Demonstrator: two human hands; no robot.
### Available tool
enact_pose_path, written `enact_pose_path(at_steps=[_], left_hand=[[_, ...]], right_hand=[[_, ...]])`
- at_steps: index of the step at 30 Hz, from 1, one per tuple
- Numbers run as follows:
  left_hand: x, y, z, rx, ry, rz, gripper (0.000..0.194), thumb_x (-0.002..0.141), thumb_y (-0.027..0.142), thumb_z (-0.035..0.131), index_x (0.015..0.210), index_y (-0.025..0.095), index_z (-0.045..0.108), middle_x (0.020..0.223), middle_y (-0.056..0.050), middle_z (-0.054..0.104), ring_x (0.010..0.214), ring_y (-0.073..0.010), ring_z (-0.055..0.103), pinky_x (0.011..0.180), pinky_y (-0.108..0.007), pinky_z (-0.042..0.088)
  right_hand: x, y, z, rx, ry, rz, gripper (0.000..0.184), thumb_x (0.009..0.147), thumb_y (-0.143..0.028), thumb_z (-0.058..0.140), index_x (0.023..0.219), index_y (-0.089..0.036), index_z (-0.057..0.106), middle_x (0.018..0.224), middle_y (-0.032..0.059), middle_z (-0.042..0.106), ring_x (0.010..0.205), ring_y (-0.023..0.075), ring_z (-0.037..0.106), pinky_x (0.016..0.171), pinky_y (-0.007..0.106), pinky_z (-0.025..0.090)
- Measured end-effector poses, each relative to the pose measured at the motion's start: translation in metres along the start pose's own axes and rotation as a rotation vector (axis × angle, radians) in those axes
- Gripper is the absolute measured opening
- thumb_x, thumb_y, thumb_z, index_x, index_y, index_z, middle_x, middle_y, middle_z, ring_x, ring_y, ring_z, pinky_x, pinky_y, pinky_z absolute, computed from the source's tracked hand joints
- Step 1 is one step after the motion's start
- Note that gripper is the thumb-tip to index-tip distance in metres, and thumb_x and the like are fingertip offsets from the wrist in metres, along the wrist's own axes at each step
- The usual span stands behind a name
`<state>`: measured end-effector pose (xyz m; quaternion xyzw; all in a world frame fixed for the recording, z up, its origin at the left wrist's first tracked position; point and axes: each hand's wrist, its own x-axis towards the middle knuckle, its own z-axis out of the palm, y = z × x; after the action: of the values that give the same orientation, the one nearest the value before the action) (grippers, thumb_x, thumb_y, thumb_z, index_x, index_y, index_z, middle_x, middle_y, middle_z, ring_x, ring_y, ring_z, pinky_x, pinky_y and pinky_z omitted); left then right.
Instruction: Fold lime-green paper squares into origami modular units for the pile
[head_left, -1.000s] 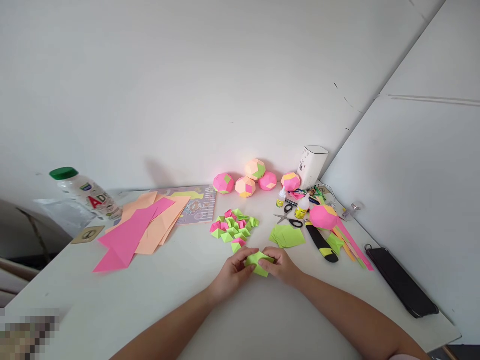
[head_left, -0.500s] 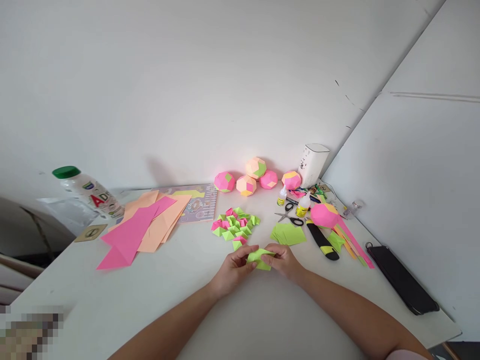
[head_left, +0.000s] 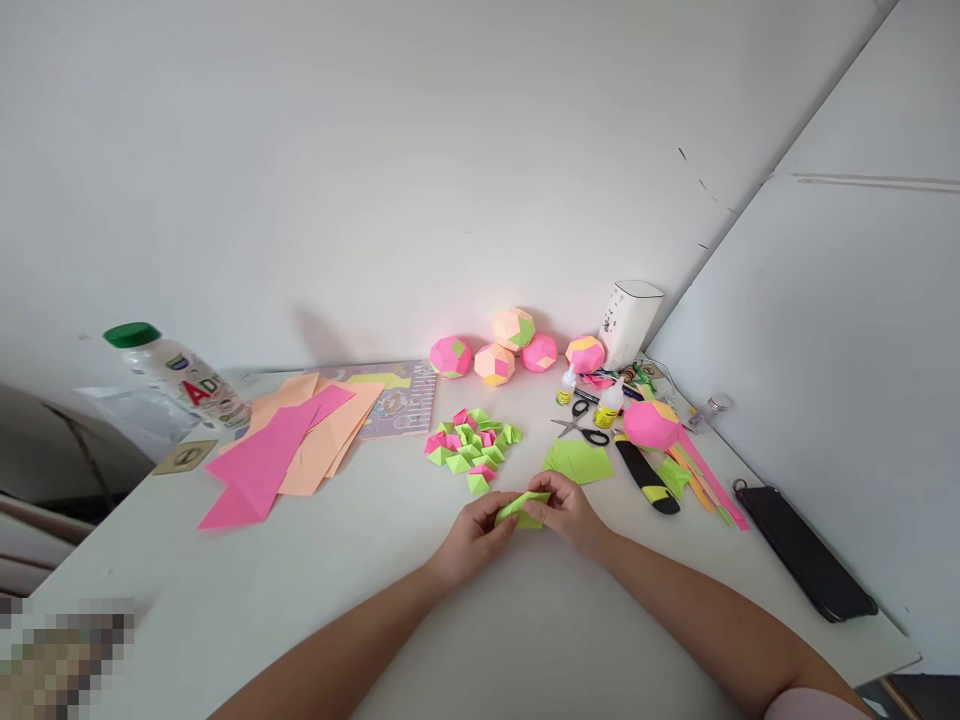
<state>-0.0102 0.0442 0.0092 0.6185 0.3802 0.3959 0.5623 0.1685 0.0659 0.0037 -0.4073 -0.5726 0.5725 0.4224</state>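
Note:
Between my two hands is a square of green paper [head_left: 531, 517], bent along a crease and held just above the table. My left hand [head_left: 474, 535] pinches its left side with thumb and fingers. On the right side my right hand [head_left: 568, 517] grips it, thumb lying across the near face. Just beyond my hands sits a pile of small folded green and pink paper pieces [head_left: 471, 445]. A stack of flat green paper squares [head_left: 577, 462] lies past my right hand.
Scissors [head_left: 581, 424], two glue bottles [head_left: 608, 403], a utility knife [head_left: 646, 475] and a black phone [head_left: 804, 552] lie to the right. Faceted paper balls [head_left: 494, 364] line the wall. Pink paper sheets [head_left: 277, 465] and a white bottle [head_left: 180, 375] stand left.
The green paper was flatter a second ago; now its far edge is bent up between my fingers. Both hands keep their hold. The view has tilted slightly downward.

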Motion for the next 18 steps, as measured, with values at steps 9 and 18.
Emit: enact_pose_path(at_steps=[9,18], left_hand=[[0.0002,-0.0014,-0.0020,0.093,-0.012,0.058,0.031,0.084,0.026,0.049,0.112,0.020,0.060,0.090,-0.005,0.064,0.086,-0.0194,0.056,0.075,-0.030,0.044],[-0.0001,0.0001,-0.0020,0.129,-0.015,0.065,0.029,0.083,0.023,0.049,0.108,0.020,0.063,0.087,-0.005,0.064,0.085,-0.0189,0.056,0.074,-0.028,0.044]], right_hand=[[0.0000,-0.0041,0.0001,-0.004,-0.017,-0.034,0.022,0.070,-0.034,0.069,0.083,-0.018,0.063,0.078,0.0017,0.060,0.072,0.0142,0.055,0.064,0.026,0.045],[0.0007,-0.0085,0.0011,-0.028,-0.004,-0.043,0.017,0.069,-0.032,0.069,0.074,-0.017,0.065,0.068,-0.0003,0.057,0.063,0.0123,0.052,0.058,0.024,0.042]])
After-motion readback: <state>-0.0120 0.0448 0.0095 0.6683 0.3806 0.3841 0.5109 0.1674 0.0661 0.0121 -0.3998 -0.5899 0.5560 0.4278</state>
